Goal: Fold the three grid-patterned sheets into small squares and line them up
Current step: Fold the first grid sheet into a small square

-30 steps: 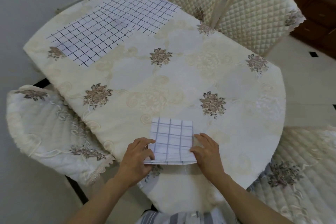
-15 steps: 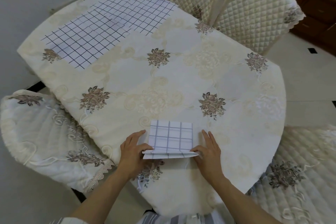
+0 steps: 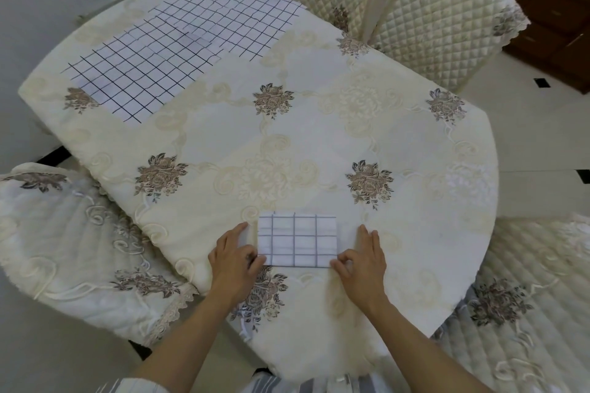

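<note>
Folded sheet (image 3: 297,241) lies flat at 6 o'clock near the table edge (image 3: 479,265), left hand (image 3: 234,260) and right hand (image 3: 362,257) pinching its near corners; risk: layers spring open once released, the thick stack resisting a crease.

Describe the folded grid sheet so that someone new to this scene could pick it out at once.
Start at the oval table under the cream floral tablecloth and come to its near edge. Between the left hand and the right hand lies a small folded white grid-patterned sheet. Unlike the large unfolded grid-patterned sheets at the far left, it is compact and faint-lined.
</note>
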Available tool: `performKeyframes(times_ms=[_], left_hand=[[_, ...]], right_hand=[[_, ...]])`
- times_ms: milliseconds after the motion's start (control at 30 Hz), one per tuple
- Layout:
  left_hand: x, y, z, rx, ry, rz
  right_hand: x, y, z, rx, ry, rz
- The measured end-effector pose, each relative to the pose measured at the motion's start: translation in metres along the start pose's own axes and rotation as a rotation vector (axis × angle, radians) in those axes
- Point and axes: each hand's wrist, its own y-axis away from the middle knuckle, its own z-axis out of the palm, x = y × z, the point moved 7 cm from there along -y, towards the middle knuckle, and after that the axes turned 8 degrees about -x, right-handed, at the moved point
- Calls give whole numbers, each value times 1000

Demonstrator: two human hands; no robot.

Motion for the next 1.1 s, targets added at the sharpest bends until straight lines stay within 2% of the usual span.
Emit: performKeyframes(times_ms=[500, 833, 1100], left_hand=[[5, -5, -3, 41, 1, -80], [14, -3, -6, 89, -48, -75], [17, -2, -6, 146, -86, -54]], right_hand=[[-5, -6, -2, -5, 54, 35], [-4, -4, -5, 22, -6, 14], [-10, 3, -13, 120, -8, -37]])
